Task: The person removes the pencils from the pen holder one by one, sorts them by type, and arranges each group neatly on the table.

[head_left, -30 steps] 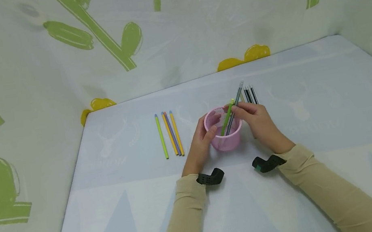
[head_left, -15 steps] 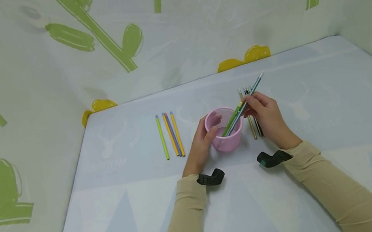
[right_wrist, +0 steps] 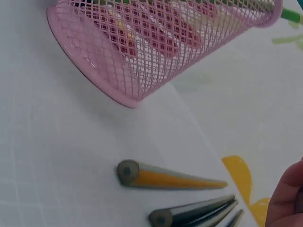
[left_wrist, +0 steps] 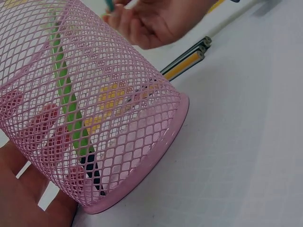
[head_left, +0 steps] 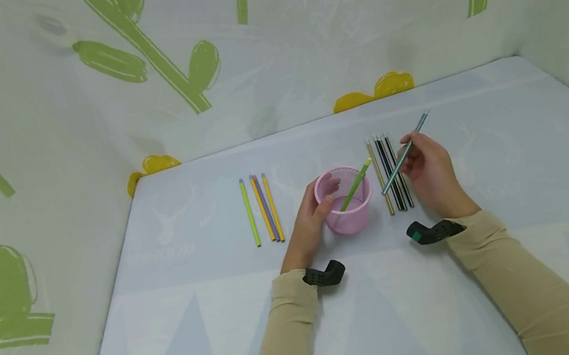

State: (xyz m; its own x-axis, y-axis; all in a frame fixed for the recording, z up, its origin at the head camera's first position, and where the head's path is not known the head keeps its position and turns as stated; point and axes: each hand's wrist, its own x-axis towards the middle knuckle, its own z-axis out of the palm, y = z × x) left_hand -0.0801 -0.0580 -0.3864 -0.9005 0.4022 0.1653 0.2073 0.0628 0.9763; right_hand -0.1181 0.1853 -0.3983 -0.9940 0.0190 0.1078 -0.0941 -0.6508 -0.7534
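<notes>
My left hand [head_left: 310, 220] holds a pink mesh pencil cup [head_left: 350, 223] by its left side, thumb on the near rim and fingers around the far side. Inside the cup one green pencil [left_wrist: 71, 109] leans, its upper end sticking out past the rim. My right hand [head_left: 431, 175] pinches a teal pencil [head_left: 405, 151] and holds it slanted above several dark pencils [head_left: 397, 180] that lie side by side right of the cup. A gold-striped pencil [right_wrist: 165, 177] lies at the left of that row. Only the edge of my right hand shows in the right wrist view.
Left of the cup lie a green pencil [head_left: 250, 213], two yellow pencils [head_left: 272, 208] and a purple pencil [head_left: 267, 208], roughly parallel. The pale patterned tabletop [head_left: 250, 309] meets a leaf-printed backdrop [head_left: 288, 64] at the back and left.
My right hand has drawn the teal pencil out of the cup and moved right, over the dark pencils. The green pencil stays leaning in the cup. My left hand keeps its hold.
</notes>
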